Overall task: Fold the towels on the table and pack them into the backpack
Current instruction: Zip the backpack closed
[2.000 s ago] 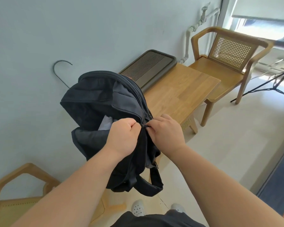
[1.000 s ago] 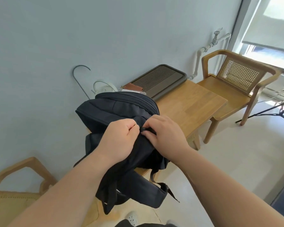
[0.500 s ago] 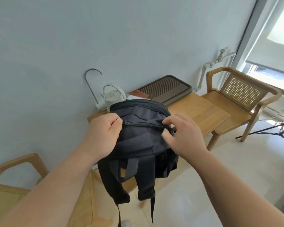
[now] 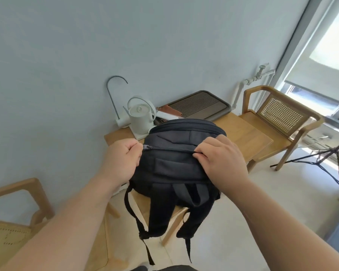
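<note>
- Closing out the pack step, head view: the black fabric backpack (image 4: 176, 167) is now sitting on the front part of the light wooden table (image 4: 249, 137). Its back panel is facing the camera and its shoulder straps (image 4: 159, 212) are hanging over the near edge.
- Two seconds back both hands were bunched at one spot on the zip, with the bag lifted and gaping and pale cloth showing inside. Now the hands are sitting well apart, and the zip line between them is reading as shut along its whole visible run.
- The metal zipper slider (image 4: 147, 147) is sitting at the left end of that line, right against the left hand (image 4: 121, 155).
- Meaning for the task: no towels are showing anywhere on the table or in the bag mouth. I'm judging they're inside, with folding and packing done and only the last bit of zip travel possibly left.
- Left hand grip: the fingers are curling into a tight fist, with thumb and forefinger pinching at the slider's pull. The pull tab itself is hidden between them.
- Right hand (image 4: 221, 155) grip: the fingers are curling over the bag's top right shoulder. Thumb and fingertips are pinching the fabric at the right end of the zip and, by the look of it, bracing against the pull.
- Neither hand is spread open; both are clamping on the bag.
- Behind the bag, a white kettle (image 4: 140, 116) and a dark ribbed tray (image 4: 200, 103) are standing by the wall, with nothing touching them.
</note>
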`<move>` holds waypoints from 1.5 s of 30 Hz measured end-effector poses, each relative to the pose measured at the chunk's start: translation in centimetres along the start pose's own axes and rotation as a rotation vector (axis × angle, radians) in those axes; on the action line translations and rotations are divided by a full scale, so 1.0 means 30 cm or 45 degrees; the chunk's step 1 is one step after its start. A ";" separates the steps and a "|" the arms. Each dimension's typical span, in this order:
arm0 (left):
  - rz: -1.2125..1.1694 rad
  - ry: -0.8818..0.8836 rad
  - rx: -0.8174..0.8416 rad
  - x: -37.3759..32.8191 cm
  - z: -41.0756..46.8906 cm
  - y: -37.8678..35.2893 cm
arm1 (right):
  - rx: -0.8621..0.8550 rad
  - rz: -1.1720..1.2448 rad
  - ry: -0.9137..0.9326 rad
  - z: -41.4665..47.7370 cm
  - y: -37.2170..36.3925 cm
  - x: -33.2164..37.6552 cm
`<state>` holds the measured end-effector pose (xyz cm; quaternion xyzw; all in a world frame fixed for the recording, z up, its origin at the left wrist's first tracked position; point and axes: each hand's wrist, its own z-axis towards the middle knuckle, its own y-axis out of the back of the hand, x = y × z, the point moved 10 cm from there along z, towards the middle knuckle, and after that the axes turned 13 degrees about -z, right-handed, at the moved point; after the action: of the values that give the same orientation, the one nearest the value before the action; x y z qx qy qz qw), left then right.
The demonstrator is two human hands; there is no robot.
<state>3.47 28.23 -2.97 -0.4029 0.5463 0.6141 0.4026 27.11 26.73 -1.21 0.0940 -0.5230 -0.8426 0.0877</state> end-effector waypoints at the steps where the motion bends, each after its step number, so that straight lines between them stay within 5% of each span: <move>1: -0.033 0.030 0.033 0.024 0.006 -0.001 | 0.060 -0.037 -0.031 0.003 -0.005 -0.012; 5: -0.185 0.087 0.155 0.074 0.027 0.004 | 0.379 -0.083 -0.062 0.058 -0.016 0.057; 8: -0.220 0.056 0.226 0.077 0.047 0.035 | 0.361 0.068 0.021 0.126 0.031 0.247; 12: -0.220 0.014 0.367 0.124 0.075 0.068 | 0.481 -0.206 0.137 0.210 -0.057 0.467; 23: -0.560 0.398 0.428 0.500 0.159 0.116 | 0.319 -0.476 -0.078 0.168 -0.080 0.421; 32: -0.565 0.306 0.508 0.538 0.170 0.142 | 0.447 -0.570 0.224 0.295 -0.272 0.743; 39: -0.604 0.314 0.521 0.514 0.215 0.124 | 0.263 -0.601 0.220 0.284 -0.225 0.676; 45: -0.668 0.575 0.462 0.711 0.247 0.093 | 0.295 -0.614 0.179 0.264 -0.214 0.589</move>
<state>-7.04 36.53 -21.35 -0.5763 0.5993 0.2796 0.4801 7.73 32.05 -4.71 0.2834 -0.5711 -0.7650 -0.0906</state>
